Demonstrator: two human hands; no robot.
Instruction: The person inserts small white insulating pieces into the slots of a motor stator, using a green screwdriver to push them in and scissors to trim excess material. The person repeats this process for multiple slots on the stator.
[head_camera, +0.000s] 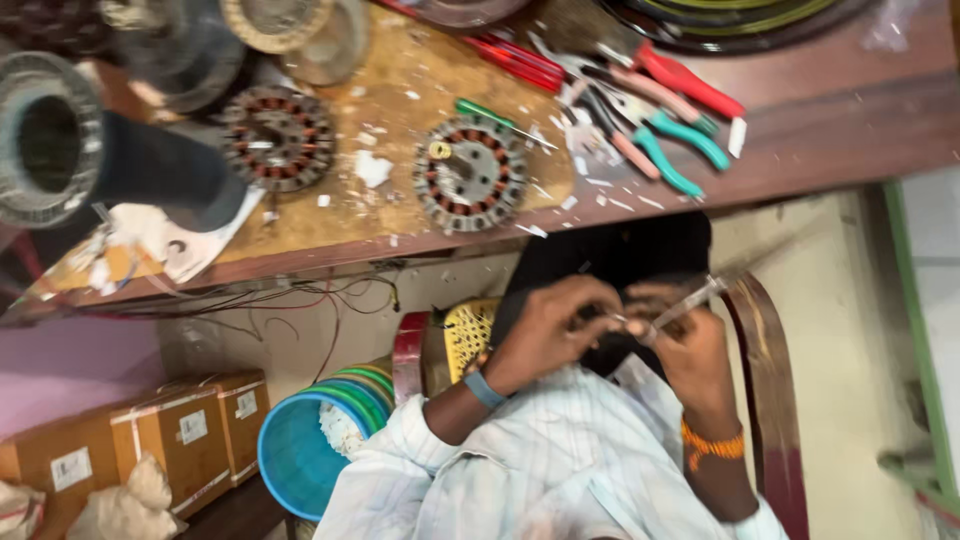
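- I note the left hand curled around a dark, blurred object held below the bench edge; its fingers are clenched on that object, though what the object is I cannot tell.
- The right hand grips a thin, pale, rod-like tool, fingers pinched on it, the tip meeting the dark object between the two hands.
- Risk, in my judgement: the tool tip lies just beside the left fingers; a slip off the object could drive it into them.
- Risk: the work is held in the air over the lap, unsupported; a loosened grip would drop it to the floor, where small parts would be hard to recover.
- Motion blur limits my confidence in the exact contact point.
- On the bench above: two wound stators, one at centre, one to its left, with paper scraps between them.
- A green-handled screwdriver, teal-handled pliers and red-handled pliers lie crowded together, well apart from the hands.
- Loose wires hang under the bench near the left forearm and could snag.
- A stack of coloured bowls and cardboard boxes crowd the floor beside the person.
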